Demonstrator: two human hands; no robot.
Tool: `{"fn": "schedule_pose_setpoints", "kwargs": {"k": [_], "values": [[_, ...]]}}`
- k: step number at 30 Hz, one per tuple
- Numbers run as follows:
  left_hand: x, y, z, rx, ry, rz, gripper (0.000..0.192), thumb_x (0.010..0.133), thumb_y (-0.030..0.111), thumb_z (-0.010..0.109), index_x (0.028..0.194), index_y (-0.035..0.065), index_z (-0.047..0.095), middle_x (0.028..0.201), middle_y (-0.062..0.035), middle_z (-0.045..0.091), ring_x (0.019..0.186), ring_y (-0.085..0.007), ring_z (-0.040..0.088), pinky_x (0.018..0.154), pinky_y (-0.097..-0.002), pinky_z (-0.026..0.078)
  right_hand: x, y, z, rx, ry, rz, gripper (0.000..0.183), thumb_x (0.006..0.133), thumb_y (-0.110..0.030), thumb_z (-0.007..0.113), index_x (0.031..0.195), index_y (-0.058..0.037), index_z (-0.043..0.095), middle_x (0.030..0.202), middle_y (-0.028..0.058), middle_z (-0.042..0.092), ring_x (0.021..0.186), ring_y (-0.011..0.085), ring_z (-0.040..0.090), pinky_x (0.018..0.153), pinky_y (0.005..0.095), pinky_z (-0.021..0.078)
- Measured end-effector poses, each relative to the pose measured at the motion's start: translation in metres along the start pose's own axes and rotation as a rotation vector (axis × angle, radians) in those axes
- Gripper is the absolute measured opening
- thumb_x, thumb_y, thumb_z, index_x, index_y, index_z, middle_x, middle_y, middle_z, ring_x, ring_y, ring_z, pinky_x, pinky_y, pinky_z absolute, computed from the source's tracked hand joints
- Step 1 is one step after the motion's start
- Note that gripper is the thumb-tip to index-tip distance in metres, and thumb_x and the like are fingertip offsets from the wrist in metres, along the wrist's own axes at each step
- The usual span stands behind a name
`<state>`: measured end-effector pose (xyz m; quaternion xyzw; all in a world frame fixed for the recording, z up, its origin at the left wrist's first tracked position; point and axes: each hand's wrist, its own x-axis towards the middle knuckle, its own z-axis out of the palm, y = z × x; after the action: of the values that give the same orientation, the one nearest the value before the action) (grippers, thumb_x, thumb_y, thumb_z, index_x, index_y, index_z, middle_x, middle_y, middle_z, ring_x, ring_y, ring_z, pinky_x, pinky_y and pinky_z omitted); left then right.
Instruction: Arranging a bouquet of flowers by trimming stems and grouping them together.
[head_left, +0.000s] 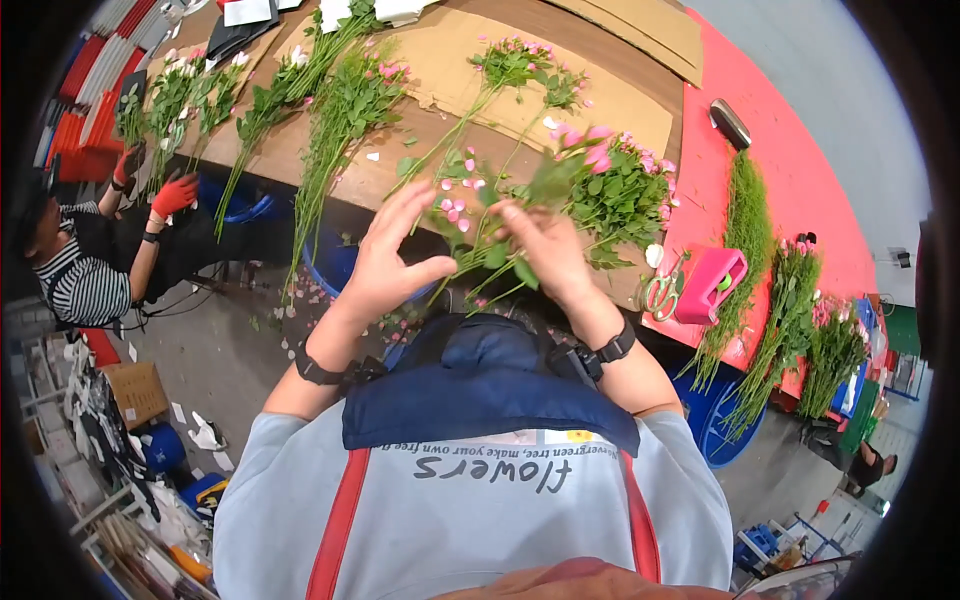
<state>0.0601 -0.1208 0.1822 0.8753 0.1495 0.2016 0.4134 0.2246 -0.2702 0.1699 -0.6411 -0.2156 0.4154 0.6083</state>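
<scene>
My left hand (394, 259) is raised over the front edge of the wooden table, its thumb and fingers spread, with nothing in it. My right hand (551, 247) has its fingers closed around a leafy green stem (555, 180), blurred by motion. Pink blooms (589, 146) show at the upper end of this stem, though their join is partly hidden by leaves. Beside my right hand lies a dense bunch of pink spray roses (619, 187). Loose pink petals (454, 210) are scattered between my hands. Several leafy stem ends (487, 274) jut over the table edge towards me.
Single sprays (514, 64) rest on a cardboard sheet (442, 45). Scissors (664, 292), a pink stem stripper or holder (712, 285) and a stapler (729, 124) lie rightward. Blue buckets (330, 262) stand below. At left, a co-worker's red-gloved hand (174, 196) is near white-pink roses (176, 90).
</scene>
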Motion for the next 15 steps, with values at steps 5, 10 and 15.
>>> {"fn": "schedule_pose_setpoints", "kwargs": {"k": [5, 10, 15], "values": [[-0.031, -0.041, 0.027, -0.502, -0.408, -0.545, 0.049, 0.084, 0.019, 0.068, 0.124, -0.0042, 0.050, 0.106, -0.0116, 0.065, 0.100, -0.0170, 0.061, 0.087, -0.0281, 0.047, 0.012, -0.004, -0.047, 0.175, 0.177, 0.041, 0.025, 0.092, -0.025, 0.057, 0.099, -0.0034, 0.068, 0.073, -0.0002, 0.062, 0.064, 0.0053, 0.052, 0.062, 0.0201, 0.0413], [-0.003, -0.009, 0.047, -0.805, -0.418, -0.685, 0.018, 0.092, 0.017, 0.056, 0.097, 0.0000, 0.060, 0.072, 0.0006, 0.059, 0.057, -0.0050, 0.054, 0.050, -0.0185, 0.042, 0.028, 0.013, -0.087, 0.326, 0.316, -0.038, 0.026, 0.093, -0.023, 0.057, 0.096, 0.0000, 0.067, 0.074, 0.0009, 0.060, 0.068, 0.0066, 0.050, 0.066, 0.0206, 0.0390], [0.035, -0.018, 0.087, -0.531, -0.246, -0.451, 0.014, 0.090, 0.013, 0.061, 0.094, 0.0005, 0.062, 0.067, 0.0047, 0.053, 0.054, -0.0022, 0.046, 0.047, -0.0189, 0.036, 0.020, 0.014, -0.108, 0.492, 0.375, -0.066, 0.044, 0.094, -0.027, 0.054, 0.126, 0.0024, 0.049, 0.105, 0.0088, 0.060, 0.085, 0.0135, 0.056, 0.071, 0.0287, 0.0490]]}}
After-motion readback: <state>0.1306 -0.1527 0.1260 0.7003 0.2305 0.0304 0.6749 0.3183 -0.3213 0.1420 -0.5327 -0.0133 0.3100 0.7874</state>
